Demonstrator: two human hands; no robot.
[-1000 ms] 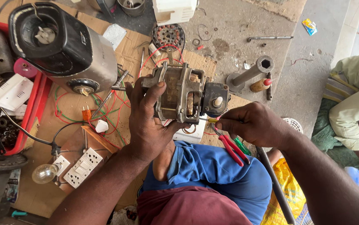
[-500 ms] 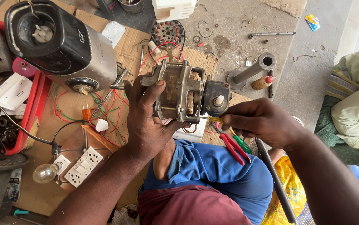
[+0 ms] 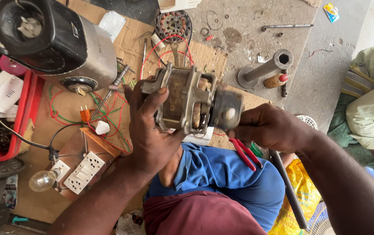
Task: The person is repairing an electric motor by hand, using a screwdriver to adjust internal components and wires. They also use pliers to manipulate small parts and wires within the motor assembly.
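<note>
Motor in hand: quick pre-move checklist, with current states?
1. Left hand wraps the motor frame: ok.
2. Right hand at the dark end cap: ok.
3. Red-handled pliers held in the right hand: ok.
4. Plier tip position on the motor: cannot tell, hidden.
5. Motor lifted off the cardboard: ok.
6. Red wires free of the motor: cannot tell.

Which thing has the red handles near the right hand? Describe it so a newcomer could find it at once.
Start at the grimy metal motor held up mid-frame by both hands. Just below the right hand, over the blue cloth, hang the pliers. Their two slim red handles set them apart from the green-handled tool beside them.
</note>
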